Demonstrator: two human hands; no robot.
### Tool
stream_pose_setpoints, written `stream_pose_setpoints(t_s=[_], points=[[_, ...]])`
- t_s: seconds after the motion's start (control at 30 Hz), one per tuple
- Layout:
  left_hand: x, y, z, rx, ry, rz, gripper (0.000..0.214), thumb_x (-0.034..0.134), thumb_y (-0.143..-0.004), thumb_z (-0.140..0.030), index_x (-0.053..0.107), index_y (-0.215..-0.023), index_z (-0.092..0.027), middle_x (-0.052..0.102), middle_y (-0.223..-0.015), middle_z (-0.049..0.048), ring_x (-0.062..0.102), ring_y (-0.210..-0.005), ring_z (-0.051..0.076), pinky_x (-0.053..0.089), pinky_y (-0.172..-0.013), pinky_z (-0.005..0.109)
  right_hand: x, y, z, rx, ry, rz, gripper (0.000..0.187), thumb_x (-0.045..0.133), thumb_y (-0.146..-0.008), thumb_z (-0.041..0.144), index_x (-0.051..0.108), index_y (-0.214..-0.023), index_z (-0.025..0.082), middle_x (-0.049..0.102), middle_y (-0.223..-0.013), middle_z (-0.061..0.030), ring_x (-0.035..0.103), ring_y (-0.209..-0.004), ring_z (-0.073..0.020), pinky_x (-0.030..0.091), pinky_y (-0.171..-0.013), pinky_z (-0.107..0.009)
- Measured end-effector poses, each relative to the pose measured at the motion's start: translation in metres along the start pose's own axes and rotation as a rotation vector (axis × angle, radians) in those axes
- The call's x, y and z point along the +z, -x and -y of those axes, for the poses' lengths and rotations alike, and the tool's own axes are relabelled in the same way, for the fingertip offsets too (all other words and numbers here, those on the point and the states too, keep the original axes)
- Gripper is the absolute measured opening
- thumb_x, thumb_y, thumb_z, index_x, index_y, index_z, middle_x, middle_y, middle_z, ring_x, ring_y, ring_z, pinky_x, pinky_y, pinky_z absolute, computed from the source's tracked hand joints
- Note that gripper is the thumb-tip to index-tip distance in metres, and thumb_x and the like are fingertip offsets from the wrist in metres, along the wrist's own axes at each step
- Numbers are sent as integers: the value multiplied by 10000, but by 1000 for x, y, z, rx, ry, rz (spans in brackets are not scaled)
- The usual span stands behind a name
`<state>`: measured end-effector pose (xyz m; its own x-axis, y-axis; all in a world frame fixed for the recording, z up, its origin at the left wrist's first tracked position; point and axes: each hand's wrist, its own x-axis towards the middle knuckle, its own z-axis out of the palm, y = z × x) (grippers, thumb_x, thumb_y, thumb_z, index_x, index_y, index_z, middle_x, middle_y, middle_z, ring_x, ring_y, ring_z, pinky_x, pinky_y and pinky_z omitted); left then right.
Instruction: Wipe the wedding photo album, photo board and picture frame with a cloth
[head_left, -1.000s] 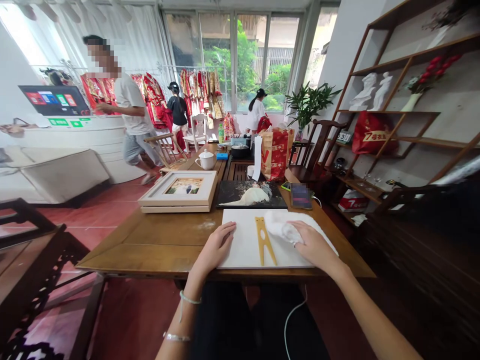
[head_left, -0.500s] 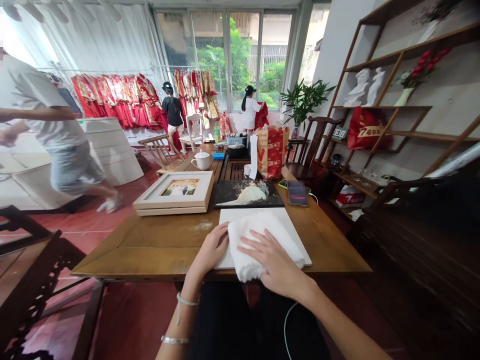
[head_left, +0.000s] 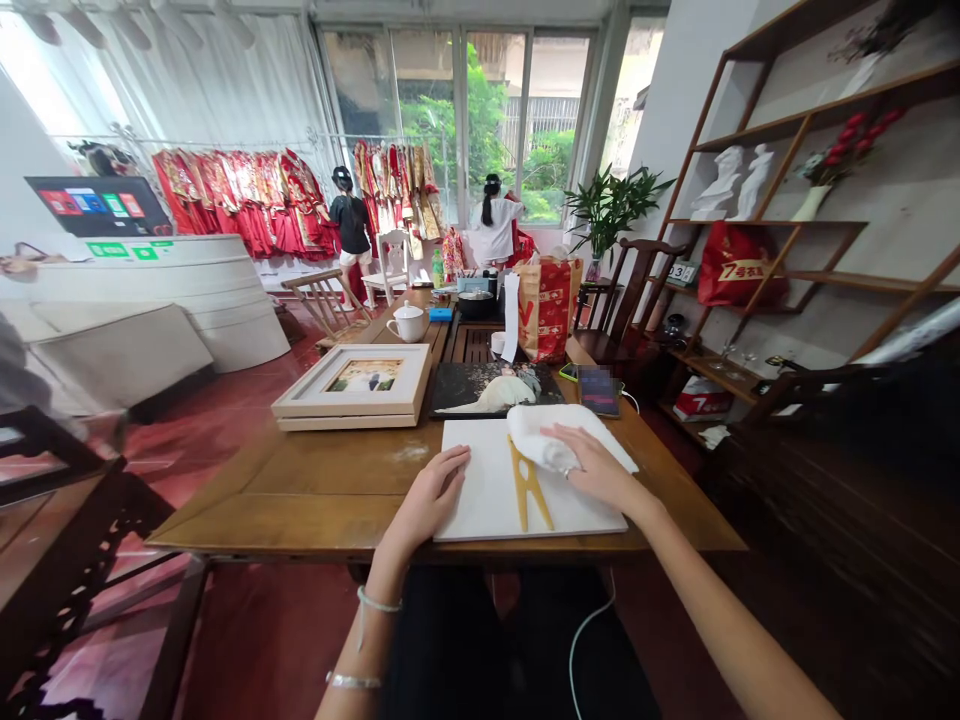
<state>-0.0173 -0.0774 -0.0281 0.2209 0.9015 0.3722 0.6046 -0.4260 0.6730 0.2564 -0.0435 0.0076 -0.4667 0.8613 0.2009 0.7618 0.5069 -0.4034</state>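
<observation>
A white panel (head_left: 480, 500) lies flat at the front of the wooden table. On its face is a yellow A-like mark (head_left: 523, 490), its top meeting the white cloth. Whether it is printed or a separate piece I cannot tell. My right hand (head_left: 596, 470) presses on the folded, fluffy white cloth (head_left: 600, 430) and grips a bunched part. The cloth covers the panel's upper right and overhangs its right side. My left hand (head_left: 435, 500) rests along the panel's left edge, fingers laid on it, holding no loose object.
Behind the panel are a dark picture (head_left: 495, 388) and a phone (head_left: 598, 390). Framed pictures (head_left: 352, 385) are stacked left, near a white teapot (head_left: 407, 322). A paper bag (head_left: 551, 310) stands farther back. Two people (head_left: 350, 225) are by the garment racks.
My right hand has moved the cloth up and right across the panel, uncovering the yellow mark. My left hand stays at the left edge. The person walking at left has mostly left view.
</observation>
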Motion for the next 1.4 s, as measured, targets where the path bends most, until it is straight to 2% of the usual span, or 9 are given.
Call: stream_pose_setpoints(t_s=[0.17, 0.37, 0.5, 0.63, 0.77, 0.97, 1.07, 1.3, 1.4], points=[[1, 0, 2, 21, -25, -7, 345, 441, -882, -229, 610, -1179, -183, 572, -1303, 99, 522, -1219, 223, 391, -1063, 430, 12, -16, 16, 78, 137, 23, 718, 426, -664, 57, 452, -1360, 231, 334, -1483, -60, 195, -1388, -256, 94, -1110, -550], [5, -1, 4, 9, -72, 6, 364, 416, -883, -209, 599, -1192, -156, 560, -1309, 121, 508, -1230, 227, 382, -1069, 435, 7, 48, 62, -246, -17, 190, 875, 408, -512, 34, 474, -1329, 339, 347, -1473, 58, 154, -1401, -198, 48, -1137, -498], [4, 0, 5, 24, -54, -11, 356, 430, -881, -224, 603, -1188, -180, 564, -1307, 105, 516, -1222, 223, 388, -1065, 429, -11, 75, 55, -245, -125, 284, 822, 379, -522, 27, 534, -1271, 328, 421, -1426, 67, 227, -1382, -180, 94, -1145, -480], [1, 1, 5, 29, -37, -4, 352, 434, -879, -222, 609, -1182, -179, 573, -1298, 102, 519, -1219, 223, 389, -1065, 428, -14, 57, 17, -110, -126, 157, 744, 383, -616, 45, 492, -1320, 262, 425, -1429, -4, 287, -1360, -197, 196, -1126, -472], [0, 0, 5, 19, -18, -9, 345, 444, -871, -215, 616, -1167, -174, 577, -1293, 106, 523, -1215, 230, 390, -1062, 435, -2, 15, -16, 30, 17, 6, 690, 399, -664, 60, 473, -1339, 186, 440, -1419, -60, 287, -1359, -218, 180, -1130, -469], [1, 0, 5, 4, -17, 1, 357, 433, -873, -223, 608, -1176, -153, 566, -1302, 113, 507, -1232, 226, 369, -1080, 421, 10, -15, -15, 86, 197, -11, 711, 432, -670, 51, 452, -1359, 225, 323, -1490, -50, 178, -1392, -255, 125, -1119, -529], [3, 0, 5, -9, -22, 3, 365, 429, -874, -230, 602, -1185, -144, 559, -1309, 120, 501, -1237, 233, 365, -1081, 427, 11, 3, -3, 23, 209, 31, 760, 428, -628, 40, 453, -1358, 253, 340, -1482, -26, 179, -1392, -246, 121, -1121, -531], [4, 1, 8, -7, -24, -6, 356, 426, -877, -229, 609, -1172, -149, 565, -1301, 119, 509, -1228, 231, 369, -1078, 435, 0, 99, 23, -67, 163, 79, 894, 394, -540, 24, 411, -1374, 344, 296, -1489, 77, 162, -1401, -206, 112, -1150, -500], [4, 1, 8, 2, -9, -6, 352, 430, -876, -232, 613, -1164, -148, 571, -1296, 121, 515, -1222, 235, 375, -1073, 440, -10, 120, 23, -92, 105, 105, 876, 392, -556, 26, 425, -1363, 365, 331, -1470, 86, 204, -1390, -212, 144, -1149, -496]])
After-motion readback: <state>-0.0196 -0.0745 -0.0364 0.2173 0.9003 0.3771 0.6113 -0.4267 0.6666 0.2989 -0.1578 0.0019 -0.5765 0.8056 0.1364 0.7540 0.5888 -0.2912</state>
